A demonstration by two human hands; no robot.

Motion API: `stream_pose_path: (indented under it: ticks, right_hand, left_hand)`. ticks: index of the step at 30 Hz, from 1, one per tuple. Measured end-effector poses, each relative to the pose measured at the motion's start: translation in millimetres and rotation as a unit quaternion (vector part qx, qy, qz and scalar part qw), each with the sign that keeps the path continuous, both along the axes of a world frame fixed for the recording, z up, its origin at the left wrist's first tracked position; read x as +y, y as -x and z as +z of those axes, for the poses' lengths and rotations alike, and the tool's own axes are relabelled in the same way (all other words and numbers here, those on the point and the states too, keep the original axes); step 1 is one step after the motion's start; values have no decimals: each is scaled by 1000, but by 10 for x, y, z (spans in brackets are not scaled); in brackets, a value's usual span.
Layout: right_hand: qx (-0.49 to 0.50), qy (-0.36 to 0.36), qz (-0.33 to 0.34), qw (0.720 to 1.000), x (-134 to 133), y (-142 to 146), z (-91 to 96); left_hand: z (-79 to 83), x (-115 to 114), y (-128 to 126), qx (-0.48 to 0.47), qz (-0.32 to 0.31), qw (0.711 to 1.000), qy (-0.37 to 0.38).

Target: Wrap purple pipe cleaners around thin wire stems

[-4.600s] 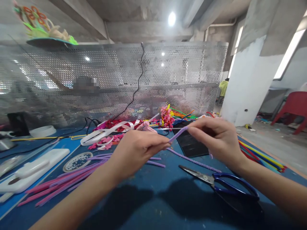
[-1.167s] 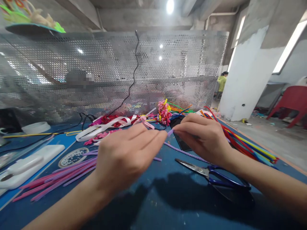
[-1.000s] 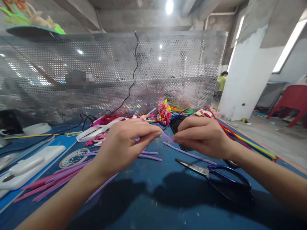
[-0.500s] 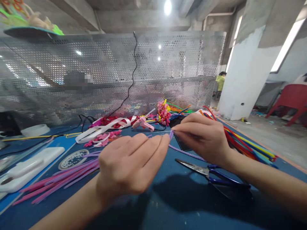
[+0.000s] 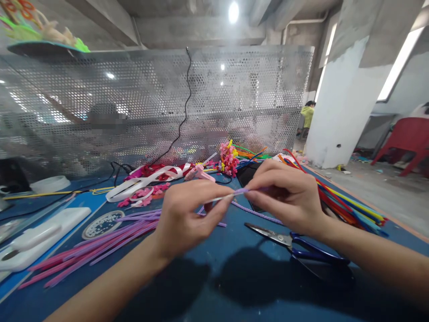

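A purple pipe cleaner [image 5: 240,191] stretches between my two hands above the table. My left hand [image 5: 191,212] pinches its thinner, whitish end between thumb and forefinger. The purple part beside it is pinched by the fingertips of my right hand [image 5: 284,192]. A lilac twisted strand [image 5: 256,213] runs below my right hand; whether it joins the held piece, I cannot tell. Scissors with blue handles [image 5: 318,255] lie partly spread below my right hand. To the left of my left hand rests a bundle of pink and purple pipe cleaners [image 5: 97,250], partly hidden by that hand.
A round dish of small white beads [image 5: 102,225] and a white glue-gun-like device [image 5: 43,237] are at left. White ribbon [image 5: 144,181], pink flowers [image 5: 229,158] and a pink clip-like tool [image 5: 199,172] lie behind. Coloured pipe cleaners [image 5: 355,205] lie right. A perforated metal panel [image 5: 150,103] stands behind.
My left hand has turned, so its thumb and forefinger now show pinching the whitish end. The purple piece has swung from steep to nearly level. My right hand has shifted slightly right.
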State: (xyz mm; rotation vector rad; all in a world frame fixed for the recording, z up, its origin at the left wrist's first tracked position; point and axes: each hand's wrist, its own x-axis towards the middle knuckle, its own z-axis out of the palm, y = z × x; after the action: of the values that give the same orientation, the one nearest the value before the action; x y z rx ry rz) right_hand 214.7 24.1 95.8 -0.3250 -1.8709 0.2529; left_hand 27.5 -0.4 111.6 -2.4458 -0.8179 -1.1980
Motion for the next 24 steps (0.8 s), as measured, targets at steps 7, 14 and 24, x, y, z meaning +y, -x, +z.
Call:
stream_pose_path:
  ticks: [7,14,24]
  right_hand:
    - [-19,84,-56,995,-14,56,-54]
    - [-139,-110,-95,980,111,-60,-27]
    - [-113,-19,92,989,128,-63,9]
  left_hand:
    - [46,-80,113,182,64,927,-320]
    - [134,-100,83,145,103,972,-154]
    - [221,77,115,-11,-52,915,399]
